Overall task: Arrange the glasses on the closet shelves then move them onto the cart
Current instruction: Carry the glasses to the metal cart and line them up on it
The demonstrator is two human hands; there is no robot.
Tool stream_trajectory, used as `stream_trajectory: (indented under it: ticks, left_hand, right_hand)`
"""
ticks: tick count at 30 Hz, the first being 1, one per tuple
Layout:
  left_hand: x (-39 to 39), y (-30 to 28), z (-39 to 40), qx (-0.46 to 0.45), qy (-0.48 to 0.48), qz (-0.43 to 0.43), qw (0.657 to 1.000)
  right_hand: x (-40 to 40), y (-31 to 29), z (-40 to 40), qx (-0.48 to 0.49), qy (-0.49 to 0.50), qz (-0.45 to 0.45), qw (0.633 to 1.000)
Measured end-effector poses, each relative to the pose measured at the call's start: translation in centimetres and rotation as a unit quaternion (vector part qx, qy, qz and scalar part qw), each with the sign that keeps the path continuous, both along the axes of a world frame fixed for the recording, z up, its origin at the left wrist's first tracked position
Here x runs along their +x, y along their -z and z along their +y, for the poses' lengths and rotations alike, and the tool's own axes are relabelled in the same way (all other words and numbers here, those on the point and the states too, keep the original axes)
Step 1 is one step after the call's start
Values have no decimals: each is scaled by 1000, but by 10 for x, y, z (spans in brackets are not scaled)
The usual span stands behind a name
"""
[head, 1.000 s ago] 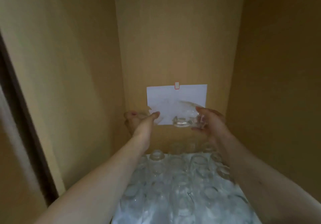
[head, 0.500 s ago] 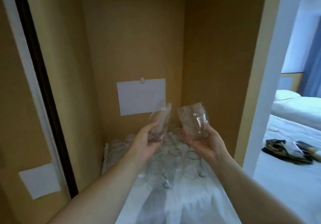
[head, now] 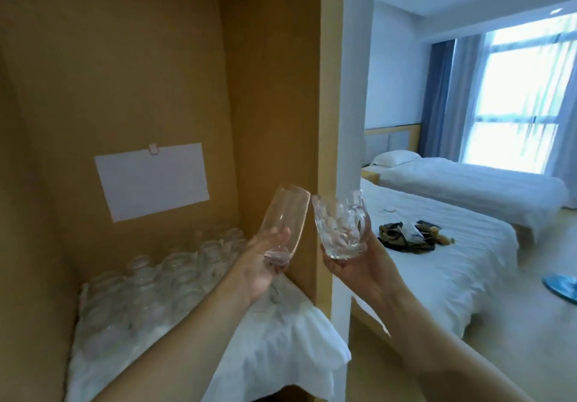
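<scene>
Had the left hand (head: 265,264) gripping a tall glass (head: 282,223), right hand (head: 352,267) cupping the mug (head: 338,226) beside it, cart-bound next I'd guess.

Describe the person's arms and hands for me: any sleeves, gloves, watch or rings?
Both forearms are bare as far as the frame shows, no sleeves in view. The left hand and right hand wear no gloves. No watch, bracelet or rings visible on the wrists or the fingers that show.
</scene>
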State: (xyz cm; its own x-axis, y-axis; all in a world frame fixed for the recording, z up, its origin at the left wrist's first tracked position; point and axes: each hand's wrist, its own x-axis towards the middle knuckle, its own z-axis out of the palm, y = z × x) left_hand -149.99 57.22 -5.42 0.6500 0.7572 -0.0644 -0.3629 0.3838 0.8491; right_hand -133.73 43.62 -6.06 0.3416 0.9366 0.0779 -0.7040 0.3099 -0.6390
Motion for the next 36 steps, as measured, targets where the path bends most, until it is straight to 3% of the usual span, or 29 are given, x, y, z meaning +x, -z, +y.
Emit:
stream_trajectory:
  ticks: [3, 9, 25, 36]
  left_hand:
    - [43, -4, -31, 5, 65, 8, 998]
    - [137, -3, -95, -19, 144, 25, 989]
    - [354, 29, -244, 10, 310, 121, 943]
    - [479, 60, -304, 45, 427, 156, 890]
  right_hand:
    - [38, -4, -37, 26, -13, 3, 1000]
    - [111, -1, -108, 21, 23, -108, 994]
    - [271, 41, -308, -31, 214, -67, 974]
    - [345, 86, -385, -104, 357, -25, 928]
